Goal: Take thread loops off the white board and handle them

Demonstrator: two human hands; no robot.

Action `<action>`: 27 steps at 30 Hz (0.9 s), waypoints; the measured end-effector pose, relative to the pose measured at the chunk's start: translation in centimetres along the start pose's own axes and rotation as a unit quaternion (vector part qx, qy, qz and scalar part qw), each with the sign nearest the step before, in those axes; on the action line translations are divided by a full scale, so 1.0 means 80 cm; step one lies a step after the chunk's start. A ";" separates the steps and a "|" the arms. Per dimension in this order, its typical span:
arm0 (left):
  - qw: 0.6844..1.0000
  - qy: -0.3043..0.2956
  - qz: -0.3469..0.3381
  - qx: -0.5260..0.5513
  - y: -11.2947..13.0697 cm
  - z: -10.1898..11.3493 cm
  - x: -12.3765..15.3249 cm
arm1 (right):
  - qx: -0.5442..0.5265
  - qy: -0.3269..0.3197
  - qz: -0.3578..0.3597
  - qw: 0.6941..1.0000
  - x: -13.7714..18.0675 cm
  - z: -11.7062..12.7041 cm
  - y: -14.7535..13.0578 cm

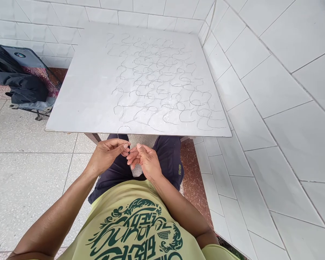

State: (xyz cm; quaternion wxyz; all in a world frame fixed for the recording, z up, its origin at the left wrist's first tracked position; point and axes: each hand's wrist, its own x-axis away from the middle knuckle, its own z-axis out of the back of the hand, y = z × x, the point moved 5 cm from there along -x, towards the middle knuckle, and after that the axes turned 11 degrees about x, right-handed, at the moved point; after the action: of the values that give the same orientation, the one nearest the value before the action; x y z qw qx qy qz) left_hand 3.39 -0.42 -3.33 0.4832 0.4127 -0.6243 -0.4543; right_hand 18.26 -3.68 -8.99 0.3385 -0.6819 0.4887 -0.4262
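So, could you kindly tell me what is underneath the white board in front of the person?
Beneath the near edge of the white board, a brown leg, the person's dark shorts and speckled floor show; the board itself covers whatever lies further under it.

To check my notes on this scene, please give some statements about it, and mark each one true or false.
1. A thin wire loop rises above the left hand and right hand. True.
2. Both hands rest on the white board. False: they are held off it, in front of its near edge.
3. Thin curving lines cover much of the board. True.
4. A dark bag lies on the board. False: it is on a folding chair left of the board.
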 end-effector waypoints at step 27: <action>0.995 0.093 -0.039 0.005 0.023 0.036 -0.008 | 0.090 0.012 -0.031 0.995 -0.002 0.013 0.014</action>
State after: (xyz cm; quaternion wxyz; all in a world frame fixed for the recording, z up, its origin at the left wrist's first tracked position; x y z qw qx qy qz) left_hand 0.56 1.14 -2.06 0.5189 0.4801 -0.5622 -0.4292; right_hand 18.77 -3.80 -10.41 0.3788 -0.6584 0.4311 -0.4870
